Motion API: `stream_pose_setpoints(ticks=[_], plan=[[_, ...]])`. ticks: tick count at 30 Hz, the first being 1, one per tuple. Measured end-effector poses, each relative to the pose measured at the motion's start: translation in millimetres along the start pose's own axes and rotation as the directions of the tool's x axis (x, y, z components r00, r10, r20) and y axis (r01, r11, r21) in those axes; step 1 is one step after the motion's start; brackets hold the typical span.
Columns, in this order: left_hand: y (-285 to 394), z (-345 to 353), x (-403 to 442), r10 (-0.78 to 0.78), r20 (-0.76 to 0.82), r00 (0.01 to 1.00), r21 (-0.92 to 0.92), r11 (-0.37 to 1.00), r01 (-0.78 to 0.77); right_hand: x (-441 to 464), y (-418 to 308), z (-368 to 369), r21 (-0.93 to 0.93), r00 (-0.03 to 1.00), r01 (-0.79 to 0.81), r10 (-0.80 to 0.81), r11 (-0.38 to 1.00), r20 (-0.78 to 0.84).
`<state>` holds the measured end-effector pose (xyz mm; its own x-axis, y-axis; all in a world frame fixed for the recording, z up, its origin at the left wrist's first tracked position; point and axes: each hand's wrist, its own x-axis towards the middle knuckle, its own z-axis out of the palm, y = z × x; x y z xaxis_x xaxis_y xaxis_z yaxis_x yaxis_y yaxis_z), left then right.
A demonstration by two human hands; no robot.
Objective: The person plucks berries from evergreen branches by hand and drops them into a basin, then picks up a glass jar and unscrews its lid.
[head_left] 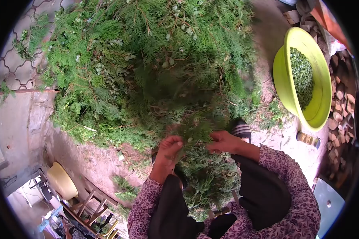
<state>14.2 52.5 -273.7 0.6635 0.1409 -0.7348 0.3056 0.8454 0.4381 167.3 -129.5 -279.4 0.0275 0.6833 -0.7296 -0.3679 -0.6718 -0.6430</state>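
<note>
My left hand [169, 150] is closed, thumb uppermost, around the end of a green evergreen sprig [195, 130] that is blurred by motion. My right hand [226, 143] is at the other side of the sprig, its fingers bent together at the foliage; what lies between those fingertips is hidden. A small pale cone [190, 140] shows on the sprig between both hands. Directly beyond the hands rises a big heap of evergreen branches [103, 71] dotted with pale green cones. More cut sprigs [205, 171] lie below the hands, between my knees.
At right a tilted yellow-green basin [281, 75] holds many small green cones [302, 77]. A can-like cylinder [308, 140] lies near it, with stacked firewood [339, 107] behind. To the lower left are a yellow basin [62, 181] and a wooden stool [92, 205].
</note>
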Motion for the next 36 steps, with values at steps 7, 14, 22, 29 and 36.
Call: stream_pose_setpoints(ticks=[7, 14, 22, 29, 36], plan=[[-21.0, 8.6, -1.4, -0.035, 0.113, 0.993, -0.058, 0.997, 0.042, 4.0, -10.4, 6.4, 0.249, 0.983, 0.175, -0.156, 0.953, -0.094], [-23.5, 9.5, -2.4, -0.168, 0.154, 0.974, 0.102, 0.983, 0.154, 5.0, -8.4, 0.3, 0.245, 0.986, 0.161, -0.147, 0.956, -0.074], [-28.2, 15.2, 1.4, -0.093, 0.004, 0.996, -0.010, 0.996, 0.093, -33.6, -66.5, 6.9, -0.479, 0.659, 0.530, -0.695, 0.699, -0.285], [-28.0, 27.7, -6.2, -0.002, -0.012, 1.000, 0.094, 0.996, 0.004, -6.1, -26.6, 29.7, -0.748, 0.641, 0.544, -0.763, 0.380, 0.078], [-32.8, 18.5, -5.8, -0.025, 0.077, 0.997, 0.144, 0.990, 0.014, -0.8, -16.4, 31.1, -0.813, 0.677, 0.459, -0.733, 0.358, 0.059]])
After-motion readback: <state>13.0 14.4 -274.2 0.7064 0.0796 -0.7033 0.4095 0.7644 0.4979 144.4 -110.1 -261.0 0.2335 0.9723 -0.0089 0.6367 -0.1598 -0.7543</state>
